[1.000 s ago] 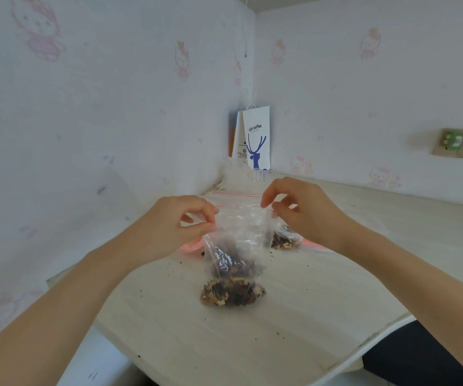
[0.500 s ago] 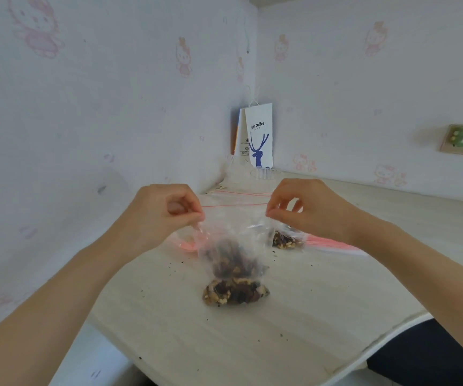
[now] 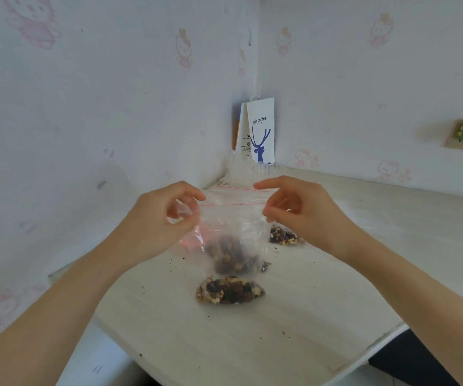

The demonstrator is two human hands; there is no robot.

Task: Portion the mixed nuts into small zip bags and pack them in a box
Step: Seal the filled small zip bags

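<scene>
While I hold the zip bag [image 3: 233,232] up by its top corners, my left hand [image 3: 163,218] pinches the left corner between thumb and curled fingers. My right hand [image 3: 305,215] pinches the right corner, forefinger stretched out above the red strip. The bag hangs over the table [image 3: 252,352], with a dark clump of mixed nuts [image 3: 230,257] sagging in its bottom. Whether the seal is pressed closed, I cannot tell. A filled bag [image 3: 230,293] lies near me, just below the hanging one, and a second filled bag [image 3: 283,237] lies farther off to the right. I judge this the third portion, at the sealing step. No box shows, so the packing seems wholly left to do. A paper coffee bag [image 3: 261,132] stands in the far corner.
</scene>
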